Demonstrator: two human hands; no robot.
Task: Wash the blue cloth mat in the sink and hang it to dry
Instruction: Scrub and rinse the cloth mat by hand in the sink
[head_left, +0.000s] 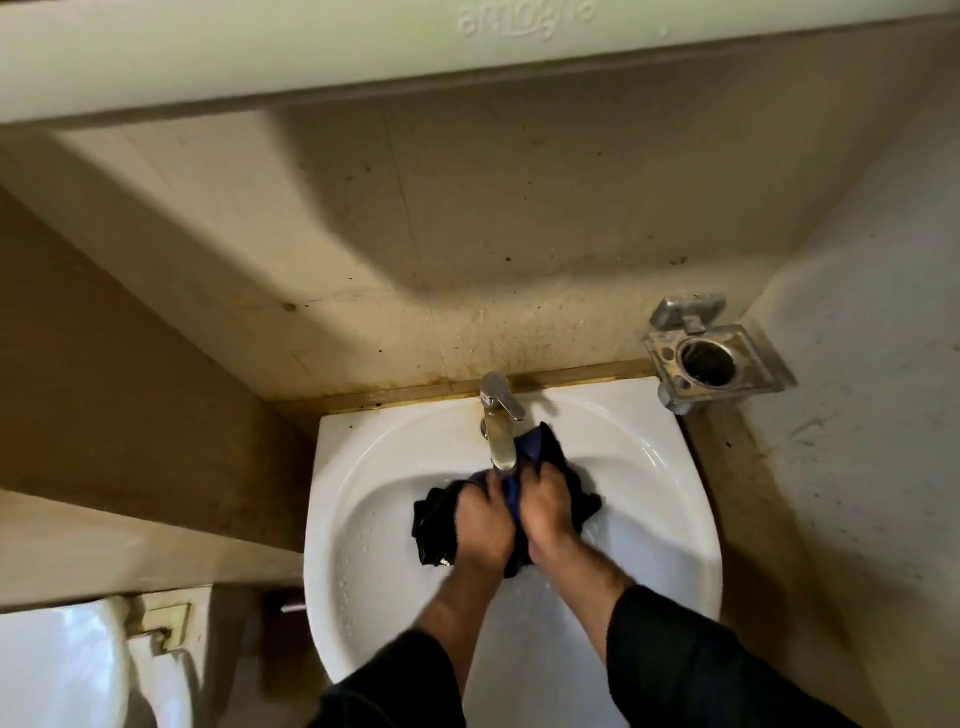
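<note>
Gripping the bunched blue cloth mat (535, 447) from both sides, the left hand (480, 519) and right hand (550, 512) sit close together just below the spout of the tap (500, 421), over the middle of the sink (363, 519). Fingers of both hands are curled into the fabric, knuckles nearly touching. The mat is crumpled, so its long axis is hard to judge; dark folds spill left and right of the hands, and one blue corner points up past the tap's right side. Around the tap, the white basin leaves open room to the left, right and toward the person. Behind the tap a stained wall (467, 234) meets the sink's back edge. Right of the tap, a metal holder (711, 358) juts from the wall above the sink's rear corner. Far left and below the tap, a toilet cistern (62, 665) shows.
</note>
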